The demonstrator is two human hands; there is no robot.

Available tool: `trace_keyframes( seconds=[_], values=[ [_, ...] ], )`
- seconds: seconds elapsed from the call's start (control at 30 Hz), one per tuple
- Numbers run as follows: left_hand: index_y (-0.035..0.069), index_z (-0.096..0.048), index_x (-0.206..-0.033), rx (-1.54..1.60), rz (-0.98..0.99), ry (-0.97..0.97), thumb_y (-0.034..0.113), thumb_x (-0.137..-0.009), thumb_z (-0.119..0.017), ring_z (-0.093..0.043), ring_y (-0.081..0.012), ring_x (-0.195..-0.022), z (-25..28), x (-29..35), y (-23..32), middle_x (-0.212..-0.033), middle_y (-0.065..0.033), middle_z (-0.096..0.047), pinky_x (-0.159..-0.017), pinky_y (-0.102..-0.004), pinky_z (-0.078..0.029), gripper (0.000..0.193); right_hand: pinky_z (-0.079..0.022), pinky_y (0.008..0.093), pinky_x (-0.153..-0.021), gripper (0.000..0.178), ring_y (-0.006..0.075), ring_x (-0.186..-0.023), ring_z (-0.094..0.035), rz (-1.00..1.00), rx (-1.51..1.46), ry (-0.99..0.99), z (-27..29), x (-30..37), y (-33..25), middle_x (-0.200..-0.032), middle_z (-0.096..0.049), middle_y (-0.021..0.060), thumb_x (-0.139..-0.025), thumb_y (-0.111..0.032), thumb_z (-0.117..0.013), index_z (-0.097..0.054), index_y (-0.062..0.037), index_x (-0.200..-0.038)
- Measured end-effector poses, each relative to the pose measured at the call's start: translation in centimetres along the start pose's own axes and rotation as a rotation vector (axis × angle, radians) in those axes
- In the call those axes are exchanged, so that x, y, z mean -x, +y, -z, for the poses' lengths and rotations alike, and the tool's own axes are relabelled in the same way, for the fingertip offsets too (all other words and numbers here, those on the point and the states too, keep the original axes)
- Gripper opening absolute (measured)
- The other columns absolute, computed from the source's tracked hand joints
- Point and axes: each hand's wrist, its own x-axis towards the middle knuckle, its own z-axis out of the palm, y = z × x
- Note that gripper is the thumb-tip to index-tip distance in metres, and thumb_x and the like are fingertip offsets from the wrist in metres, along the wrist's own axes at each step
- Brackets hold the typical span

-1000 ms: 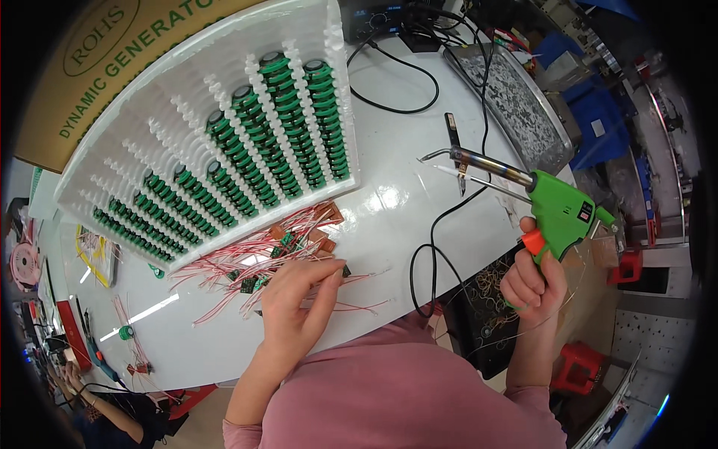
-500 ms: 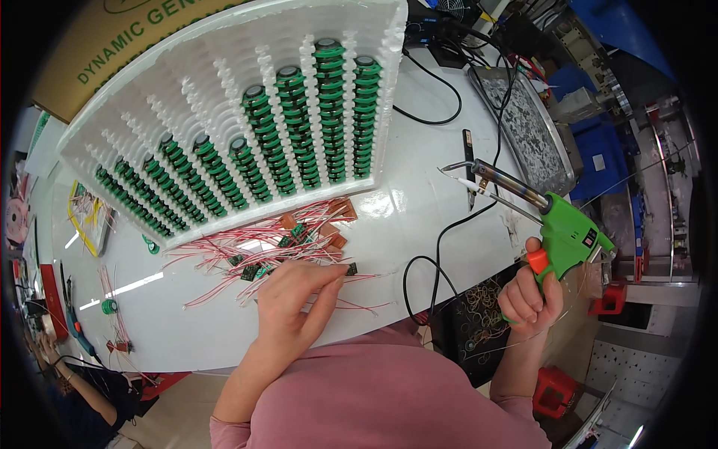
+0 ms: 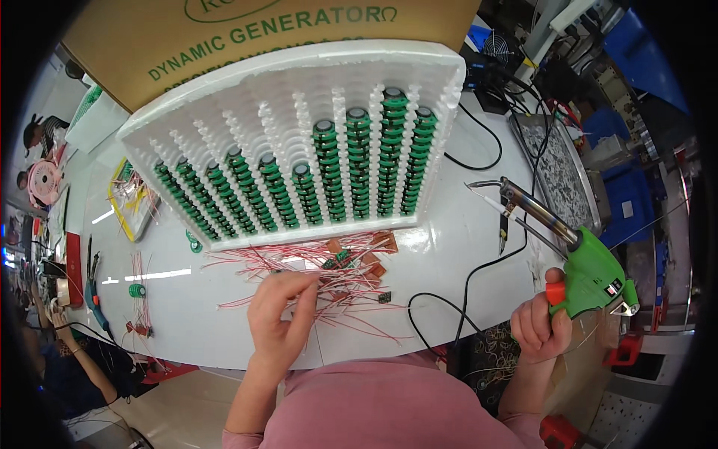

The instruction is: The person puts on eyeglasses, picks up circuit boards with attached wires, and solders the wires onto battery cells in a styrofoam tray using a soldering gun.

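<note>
My right hand (image 3: 540,327) grips a green soldering gun (image 3: 594,271) with a red trigger. Its dark bent tip and a thin white-ended feed tube point left over the table. Thumb and forefinger of my left hand (image 3: 278,318) are pinched together at the near edge of a pile of red and white wires (image 3: 254,258); anything between them is too small to make out. Small green circuit boards (image 3: 336,260) and brown pieces (image 3: 372,263) lie among the wires. A single dark green board (image 3: 384,297) rests right of my left fingertips.
Behind the wires leans a white foam tray (image 3: 437,150) with rows of round green parts, before a cardboard box (image 3: 299,22). A black cable (image 3: 465,299) loops near the soldering gun. Far right stands a metal tray (image 3: 557,165). Another person's arm (image 3: 93,367) is at lower left.
The view has shifted, so the table's things appear farther right and lower. My left hand has moved left, away from the single dark green board. My right hand still grips the soldering gun.
</note>
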Motion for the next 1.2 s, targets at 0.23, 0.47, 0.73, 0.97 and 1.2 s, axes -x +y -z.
trace_keyframes(
  seconds=[0.23,0.47,0.73,0.97,1.2],
  values=[
    [0.002,-0.060,-0.086,0.006,-0.003,-0.050,-0.005,-0.071,-0.061,-0.057,-0.0205,-0.072,0.2,-0.6,1.2,-0.081,-0.0082,-0.061,-0.063,-0.0279,-0.044,0.017,-0.027,0.0206,-0.034,0.052,0.0049,-0.032,-0.028,-0.046,-0.131,-0.035,-1.7,-1.8,-0.6,-0.045,-0.030,-0.0055,-0.087,-0.024,-0.049,-0.028,0.0022,-0.126],
    [0.002,-0.060,-0.087,0.011,-0.029,-0.038,-0.005,-0.071,-0.061,-0.057,-0.0204,-0.070,1.9,-0.4,3.1,-0.080,-0.0081,-0.062,-0.062,-0.0279,-0.044,0.017,-0.028,0.0211,-0.035,0.053,0.0048,-0.033,-0.028,0.102,0.035,-0.065,-4.7,-3.2,-2.3,-0.045,-0.031,-0.0048,-0.086,-0.023,-0.050,-0.028,0.0024,-0.127],
    [0.002,-0.060,-0.086,0.061,0.005,-0.059,-0.005,-0.073,-0.060,-0.055,-0.0169,-0.065,0.4,-0.1,3.5,-0.077,-0.0072,-0.061,-0.058,-0.0246,-0.043,0.015,-0.028,0.0216,-0.036,0.057,0.0051,-0.033,-0.028,0.222,0.307,0.054,-3.6,-2.3,-5.4,-0.045,-0.032,-0.0047,-0.083,-0.021,-0.055,-0.029,0.0062,-0.126],
    [0.000,-0.058,-0.088,0.142,0.132,0.037,-0.008,-0.077,-0.053,-0.054,-0.0138,-0.068,-6.7,0.5,1.8,-0.076,-0.0081,-0.059,-0.064,-0.0228,-0.042,0.014,-0.027,0.0206,-0.035,0.053,0.0057,-0.035,-0.032,0.154,0.556,0.511,4.8,1.5,-7.8,-0.082,-0.058,0.0124,-0.079,-0.011,-0.052,-0.032,0.0093,-0.124],
    [-0.001,-0.057,-0.089,0.154,0.094,-0.068,-0.008,-0.078,-0.052,-0.055,-0.0145,-0.067,-12.1,1.0,1.0,-0.075,-0.0085,-0.059,-0.064,-0.0230,-0.041,0.015,-0.028,0.0197,-0.035,0.046,0.0056,-0.036,-0.031,-0.105,0.458,0.573,11.5,2.6,-5.3,-0.056,-0.043,0.0022,-0.082,-0.011,-0.048,-0.036,0.0093,-0.121]
  ],
)
